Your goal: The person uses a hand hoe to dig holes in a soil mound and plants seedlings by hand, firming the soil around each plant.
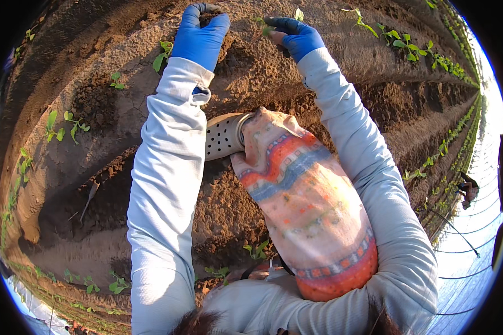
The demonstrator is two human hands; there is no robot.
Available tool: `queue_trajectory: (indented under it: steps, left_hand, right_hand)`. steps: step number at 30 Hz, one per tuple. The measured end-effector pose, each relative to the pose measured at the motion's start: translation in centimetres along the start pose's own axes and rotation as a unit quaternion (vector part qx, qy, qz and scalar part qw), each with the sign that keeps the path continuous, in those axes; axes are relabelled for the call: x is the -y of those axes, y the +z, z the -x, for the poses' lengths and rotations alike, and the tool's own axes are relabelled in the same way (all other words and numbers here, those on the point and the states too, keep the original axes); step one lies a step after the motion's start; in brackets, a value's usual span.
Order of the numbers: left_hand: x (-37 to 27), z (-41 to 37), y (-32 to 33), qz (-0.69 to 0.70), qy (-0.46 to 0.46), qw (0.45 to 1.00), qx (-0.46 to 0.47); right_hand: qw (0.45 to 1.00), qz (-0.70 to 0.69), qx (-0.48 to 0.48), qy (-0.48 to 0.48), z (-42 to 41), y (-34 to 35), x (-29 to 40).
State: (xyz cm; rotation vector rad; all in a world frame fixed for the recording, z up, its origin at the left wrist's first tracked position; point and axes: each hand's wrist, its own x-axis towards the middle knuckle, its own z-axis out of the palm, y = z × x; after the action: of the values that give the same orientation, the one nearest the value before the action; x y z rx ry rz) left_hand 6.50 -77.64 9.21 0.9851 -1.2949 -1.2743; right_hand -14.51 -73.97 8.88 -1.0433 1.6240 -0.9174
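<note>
My left hand (201, 37), in a blue glove, is at the top of the view with its fingers and thumb curled around dark crumbly soil (210, 18). To its right, my right hand (296, 38) pinches a small green seedling (267, 31) between thumb and fingers. Its glove is blue too, with dirt-darkened fingertips and a bare-looking thumb tip. Between the two hands lies a loosened patch of soil (243, 58) on the raised bed. Another leafy seedling (166, 54) stands just left of my left wrist.
More seedlings (408, 46) line the bed to the right, and others (52, 125) grow at left. A beige perforated clog (224, 136) rests in the furrow below my patterned trouser leg (306, 201). A narrow tool (90, 199) lies left. Another person (469, 190) is far right.
</note>
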Motion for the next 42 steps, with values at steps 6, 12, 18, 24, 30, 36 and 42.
queue_trajectory:
  steps: [6, 12, 18, 24, 30, 36, 42]
  left_hand:
    - [4.5, -5.4, 3.4, -0.157, -0.010, 0.987, 0.019]
    - [5.5, -4.6, 4.9, -0.213, 0.032, 0.976, 0.028]
    - [4.6, -3.0, 4.9, -0.230, 0.074, 0.970, 0.024]
    - [5.3, -0.8, 3.4, -0.239, 0.180, 0.952, 0.063]
    - [2.4, 2.6, 4.5, -0.191, 0.045, 0.979, 0.050]
    - [4.0, 3.2, 2.8, -0.323, 0.110, 0.939, 0.032]
    - [3.7, 2.8, 4.9, -0.410, 0.225, 0.880, -0.081]
  right_hand:
    - [0.998, -0.033, 0.039, -0.045, 2.5, -0.5, -0.3]
    - [0.994, 0.016, 0.052, -0.092, 3.3, -0.4, 0.4]
    - [0.990, 0.002, 0.084, -0.116, 3.0, -1.1, -0.8]
    - [0.989, -0.106, 0.092, -0.037, 2.5, -0.3, 0.7]
    - [0.981, -0.157, 0.108, -0.037, 2.1, -0.2, 1.3]
    - [0.993, -0.072, 0.091, -0.028, 1.8, -0.1, 1.7]
    - [0.964, -0.133, 0.194, -0.126, 1.3, 0.5, 1.5]
